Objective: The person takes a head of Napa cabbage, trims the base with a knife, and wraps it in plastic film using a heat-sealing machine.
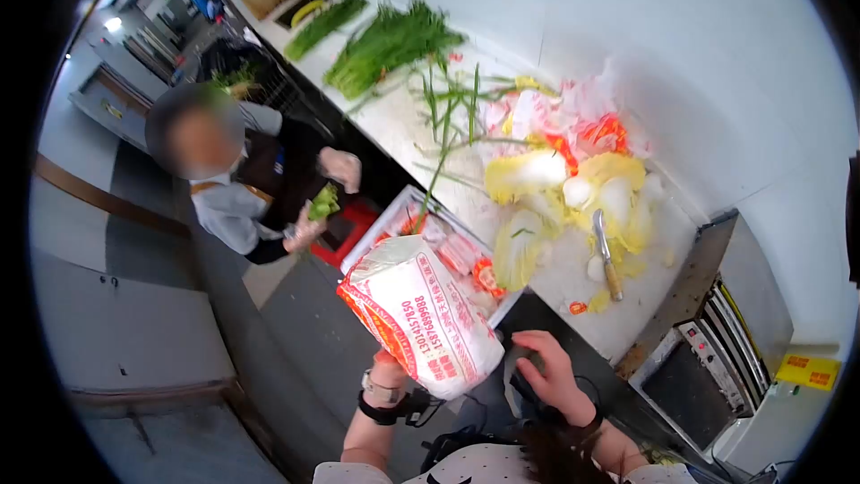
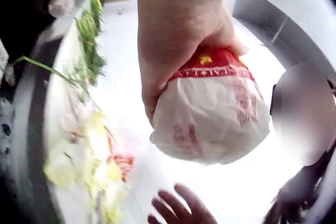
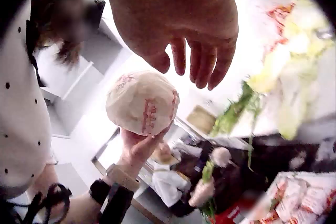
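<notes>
My left hand (image 1: 388, 369) holds up a rounded package (image 1: 430, 323) in a white wrapper with red lettering and a red band. What the wrapper encloses is hidden. In the left wrist view the left hand (image 2: 176, 35) curls round the red end of the package (image 2: 212, 113). My right hand (image 1: 548, 375) is just to its right, fingers loosely bent, holding nothing. The right wrist view shows the right hand (image 3: 181, 19) apart from the package (image 3: 142, 103). Beyond the package stands a white crate (image 1: 511, 307) of similar wrapped packages.
Cabbage leaves (image 1: 528, 175), torn wrappers (image 1: 591, 108) and a wooden-handled knife (image 1: 607, 260) lie on the white counter (image 1: 573, 296). Leafy greens (image 1: 385, 45) lie further along. A metal appliance (image 1: 708, 350) stands right. At left, another person (image 1: 260, 170) holds greens near a red stool (image 1: 354, 224).
</notes>
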Available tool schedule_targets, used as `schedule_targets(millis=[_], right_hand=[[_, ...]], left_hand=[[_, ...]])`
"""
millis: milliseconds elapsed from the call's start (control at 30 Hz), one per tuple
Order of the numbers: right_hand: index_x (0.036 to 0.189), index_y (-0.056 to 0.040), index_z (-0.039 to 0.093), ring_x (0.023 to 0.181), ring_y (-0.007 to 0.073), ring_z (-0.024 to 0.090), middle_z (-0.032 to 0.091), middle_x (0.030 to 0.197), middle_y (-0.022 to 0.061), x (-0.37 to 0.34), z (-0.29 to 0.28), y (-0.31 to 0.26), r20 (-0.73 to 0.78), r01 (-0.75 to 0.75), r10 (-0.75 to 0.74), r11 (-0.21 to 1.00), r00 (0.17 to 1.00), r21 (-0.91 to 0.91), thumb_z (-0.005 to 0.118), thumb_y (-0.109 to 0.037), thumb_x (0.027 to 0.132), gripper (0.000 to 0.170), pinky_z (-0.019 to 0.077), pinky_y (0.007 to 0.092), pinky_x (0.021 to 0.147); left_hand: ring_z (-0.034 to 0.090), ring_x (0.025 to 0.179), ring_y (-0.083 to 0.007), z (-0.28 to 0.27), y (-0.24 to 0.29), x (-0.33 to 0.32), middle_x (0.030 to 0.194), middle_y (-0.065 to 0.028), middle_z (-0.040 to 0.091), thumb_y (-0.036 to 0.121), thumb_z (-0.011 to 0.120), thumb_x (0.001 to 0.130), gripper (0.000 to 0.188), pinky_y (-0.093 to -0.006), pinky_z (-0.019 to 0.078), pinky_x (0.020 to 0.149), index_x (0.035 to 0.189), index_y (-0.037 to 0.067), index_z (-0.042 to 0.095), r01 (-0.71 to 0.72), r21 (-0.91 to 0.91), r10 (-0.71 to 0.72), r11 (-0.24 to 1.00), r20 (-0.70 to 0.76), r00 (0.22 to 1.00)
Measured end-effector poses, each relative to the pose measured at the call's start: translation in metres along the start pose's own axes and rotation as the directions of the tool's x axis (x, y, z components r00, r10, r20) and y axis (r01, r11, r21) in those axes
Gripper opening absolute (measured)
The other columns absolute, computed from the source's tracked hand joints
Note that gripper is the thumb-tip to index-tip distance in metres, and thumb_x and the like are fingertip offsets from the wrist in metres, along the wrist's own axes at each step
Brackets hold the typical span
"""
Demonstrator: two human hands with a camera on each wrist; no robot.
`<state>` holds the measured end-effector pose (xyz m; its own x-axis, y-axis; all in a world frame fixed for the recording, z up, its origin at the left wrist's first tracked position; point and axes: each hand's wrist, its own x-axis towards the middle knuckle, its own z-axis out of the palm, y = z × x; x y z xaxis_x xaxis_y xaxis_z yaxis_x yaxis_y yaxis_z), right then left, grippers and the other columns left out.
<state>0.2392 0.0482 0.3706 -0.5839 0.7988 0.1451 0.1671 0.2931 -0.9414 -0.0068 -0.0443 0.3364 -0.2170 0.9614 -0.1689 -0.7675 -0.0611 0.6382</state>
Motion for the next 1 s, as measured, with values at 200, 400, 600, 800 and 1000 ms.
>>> schedule_targets(millis=[200, 400, 600, 800, 1000], right_hand=[[0.118, 0.0016, 0.047, 0.108, 0.0275, 0.050, 0.051, 0.118, 0.0157, -0.006, -0.062, -0.083, -0.050, 0.248, -0.243, 0.948, 0.969, 0.198, 0.057, -0.007, 0.077, 0.044, 0.0385, 0.0354, 0.092], [0.089, -0.0072, 0.063, 0.088, 0.0231, 0.058, 0.060, 0.101, 0.0075, -0.048, -0.107, -0.156, -0.166, 0.470, -0.628, 0.708, 0.761, -0.527, 0.066, -0.002, 0.066, 0.024, 0.0445, 0.0410, 0.083], [0.101, -0.0250, 0.045, 0.073, 0.0149, 0.049, 0.050, 0.082, -0.0025, -0.129, -0.122, -0.230, -0.215, 0.239, -0.908, 0.312, 0.360, -0.919, 0.053, -0.033, 0.084, 0.020, 0.0288, 0.0526, 0.094], [0.110, -0.0159, 0.038, 0.078, 0.0221, 0.056, 0.053, 0.094, 0.0070, -0.158, -0.139, -0.260, -0.004, 0.471, -0.892, 0.242, 0.452, -0.848, 0.048, -0.025, 0.091, 0.023, 0.0068, 0.0554, 0.107], [0.124, -0.0148, 0.030, 0.078, 0.0236, 0.057, 0.052, 0.095, 0.0095, -0.163, -0.133, -0.256, -0.115, 0.581, -0.890, 0.381, 0.442, -0.719, 0.044, -0.022, 0.092, 0.036, 0.0111, 0.0553, 0.105]], left_hand=[[0.051, 0.111, -0.0218, 0.109, 0.001, 0.000, 0.123, -0.0105, 0.051, 0.040, 0.064, 0.077, 0.068, -0.0378, 0.0438, 0.093, 0.129, 0.005, 0.036, 0.050, -0.132, -0.026, 0.990, 0.181, 0.983], [0.052, 0.111, -0.0223, 0.162, 0.004, -0.012, 0.123, -0.0111, 0.051, 0.046, 0.058, 0.080, 0.067, -0.0379, 0.0441, 0.092, 0.129, 0.005, 0.037, 0.153, -0.170, -0.098, 0.973, 0.295, 0.951], [0.052, 0.110, -0.0231, 0.189, 0.001, -0.024, 0.123, -0.0122, 0.050, 0.055, 0.046, 0.083, 0.068, -0.0384, 0.0444, 0.092, 0.129, 0.005, 0.037, 0.061, -0.022, -0.048, 0.998, 0.373, 0.927], [0.050, 0.113, -0.0239, 0.229, -0.012, -0.038, 0.127, -0.0127, 0.047, 0.052, 0.037, 0.087, 0.065, -0.0393, 0.0396, 0.096, 0.132, 0.006, 0.032, -0.071, 0.231, -0.022, 0.970, 0.377, 0.926], [0.048, 0.115, -0.0240, 0.231, -0.019, -0.038, 0.129, -0.0126, 0.045, 0.045, 0.033, 0.091, 0.058, -0.0399, 0.0383, 0.097, 0.133, 0.006, 0.031, -0.026, 0.196, -0.052, 0.980, 0.385, 0.922]])
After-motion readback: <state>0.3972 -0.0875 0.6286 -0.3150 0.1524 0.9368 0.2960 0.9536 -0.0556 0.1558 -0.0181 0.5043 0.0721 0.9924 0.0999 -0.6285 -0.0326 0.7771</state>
